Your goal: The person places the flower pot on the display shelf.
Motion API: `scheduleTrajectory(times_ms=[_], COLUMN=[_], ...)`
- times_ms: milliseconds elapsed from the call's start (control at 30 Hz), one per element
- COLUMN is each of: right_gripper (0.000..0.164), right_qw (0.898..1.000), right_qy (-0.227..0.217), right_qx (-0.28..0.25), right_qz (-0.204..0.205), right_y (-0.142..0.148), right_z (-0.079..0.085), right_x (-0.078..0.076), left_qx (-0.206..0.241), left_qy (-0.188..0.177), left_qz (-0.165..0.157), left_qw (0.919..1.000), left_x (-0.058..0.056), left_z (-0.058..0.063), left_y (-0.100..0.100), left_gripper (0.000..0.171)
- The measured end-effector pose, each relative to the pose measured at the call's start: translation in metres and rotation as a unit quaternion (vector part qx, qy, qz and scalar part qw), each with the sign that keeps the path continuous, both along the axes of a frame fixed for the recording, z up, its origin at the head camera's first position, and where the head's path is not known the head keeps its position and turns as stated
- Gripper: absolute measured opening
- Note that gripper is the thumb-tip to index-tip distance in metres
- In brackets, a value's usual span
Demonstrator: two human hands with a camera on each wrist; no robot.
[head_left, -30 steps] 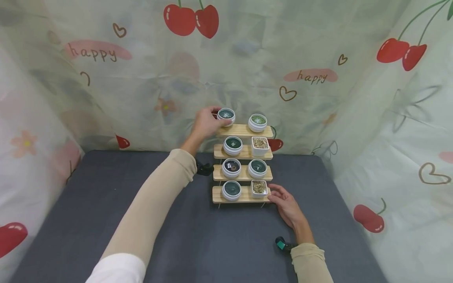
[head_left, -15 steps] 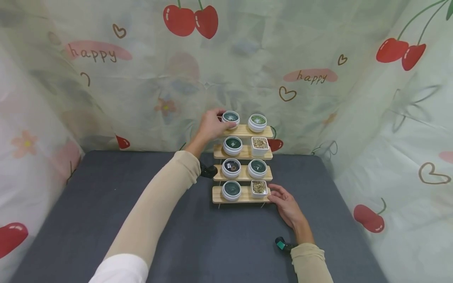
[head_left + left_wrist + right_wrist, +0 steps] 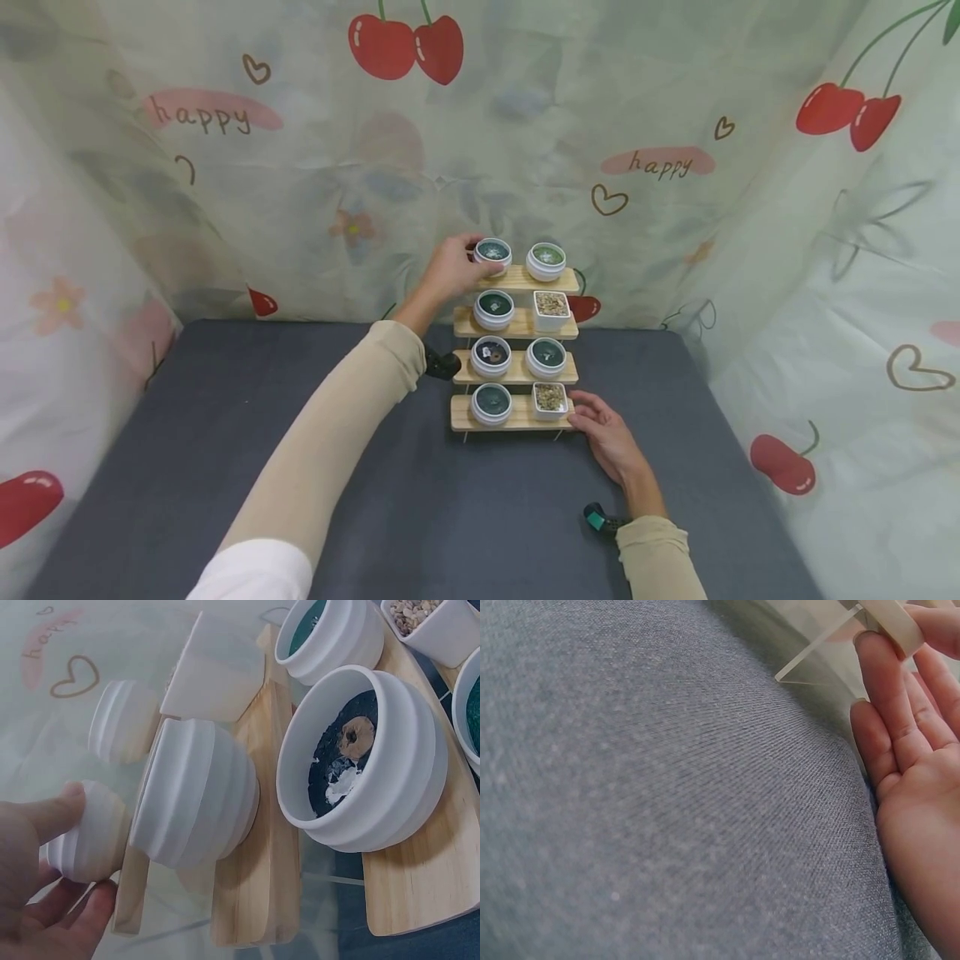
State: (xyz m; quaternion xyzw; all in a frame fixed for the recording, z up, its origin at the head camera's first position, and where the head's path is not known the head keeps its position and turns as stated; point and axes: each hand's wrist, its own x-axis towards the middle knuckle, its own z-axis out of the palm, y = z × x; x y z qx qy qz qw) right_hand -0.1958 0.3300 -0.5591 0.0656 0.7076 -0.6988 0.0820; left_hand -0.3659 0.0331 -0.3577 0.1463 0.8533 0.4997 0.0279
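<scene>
My left hand [image 3: 450, 271] grips a small white round pot [image 3: 492, 253] with a dark teal filling, at the left end of the top board of a tiered wooden stand [image 3: 521, 412]. In the left wrist view, thumb and fingers lie around this pot [image 3: 97, 836]. My right hand [image 3: 613, 442] pinches the right end of the lowest board [image 3: 904, 634]; the right wrist view has its thumb on one side and fingers on the other. Beside the gripped pot stands a round pot [image 3: 546, 261] with a green filling. A square pot [image 3: 550, 402] of tan bits is near my right fingers.
Several more white pots, such as a dark-filled one [image 3: 491, 355] and a square one [image 3: 551, 310], stand in two columns on the boards. The stand is on a dark grey cloth-covered table [image 3: 225, 433]. Behind it hangs a cherry-printed curtain [image 3: 300, 208].
My left hand has moved right and slightly down with the round pot, bringing it into line with the pots below. My right hand has stayed at the lowest board's end.
</scene>
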Motion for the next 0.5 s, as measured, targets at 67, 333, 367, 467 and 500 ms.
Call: scheduleTrajectory(times_ms=[67,333,367,467,500], right_gripper=[0.055,0.055,0.056,0.057,0.056], right_qw=[1.0,1.0,1.0,1.0,1.0], right_qy=[0.001,0.009,0.011,0.01,0.008], right_qx=[0.0,0.0,0.001,0.004,0.004], right_qz=[0.0,-0.01,-0.011,-0.01,-0.013], right_y=[-0.001,-0.007,-0.007,-0.007,-0.007], right_z=[0.0,0.0,0.0,0.001,0.002], right_x=[0.0,-0.001,-0.002,-0.003,-0.004], left_qx=[-0.003,-0.007,-0.009,-0.019,-0.025], left_qy=[0.003,0.001,0.002,0.011,0.015], left_qz=[0.003,0.007,0.01,0.013,0.013], left_qw=[1.0,0.9999,0.9999,0.9997,0.9995], left_x=[0.001,-0.001,-0.001,-0.003,-0.003], left_z=[0.0,-0.003,-0.003,-0.003,-0.002], left_y=[0.0,-0.008,-0.01,-0.018,-0.02], left_gripper=[0.063,0.077,0.079,0.079,0.079])
